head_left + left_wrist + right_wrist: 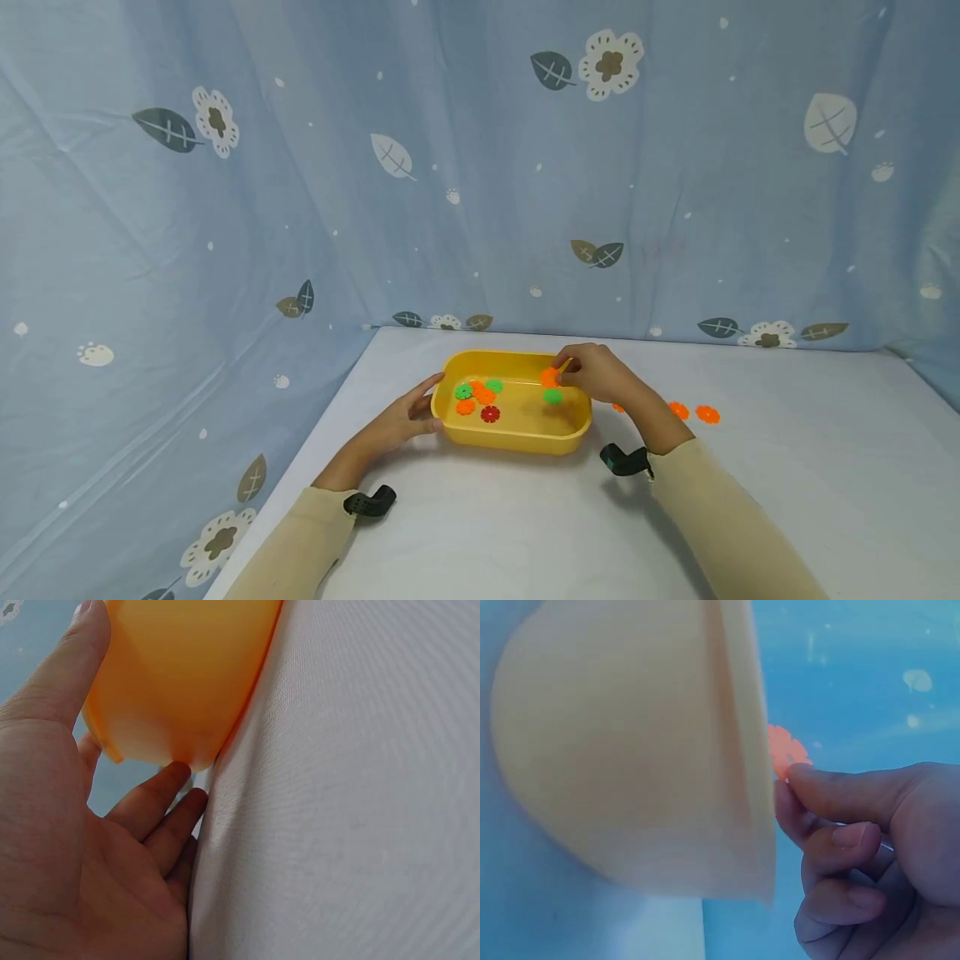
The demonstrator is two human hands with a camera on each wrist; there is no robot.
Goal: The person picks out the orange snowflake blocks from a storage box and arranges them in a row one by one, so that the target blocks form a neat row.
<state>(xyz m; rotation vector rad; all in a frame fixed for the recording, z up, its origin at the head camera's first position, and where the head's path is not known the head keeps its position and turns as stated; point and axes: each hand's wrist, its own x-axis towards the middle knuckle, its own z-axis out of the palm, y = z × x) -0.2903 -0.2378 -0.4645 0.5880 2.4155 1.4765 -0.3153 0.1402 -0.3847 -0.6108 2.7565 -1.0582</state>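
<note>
A yellow plastic basin (517, 442) stands on the table. My left hand (400, 421) holds its left end, thumb by the front corner and index finger by the rim; in the left wrist view, other fingertips touch the basin's wall (180, 682). Above the basin's right part, my right hand (596, 372) pinches an orange notched disc (786, 750) between thumb and index finger, the other fingers curled. Inside the basin lie several notched discs: orange discs (465, 407), green discs (552, 397) and a dark red disc (490, 413).
On the white tabletop (810, 467), right of the basin, lie orange discs (707, 414), one partly hidden by the right forearm. A blue patterned curtain (480, 167) hangs behind and to the left of the table. Each wrist carries a black device (624, 460).
</note>
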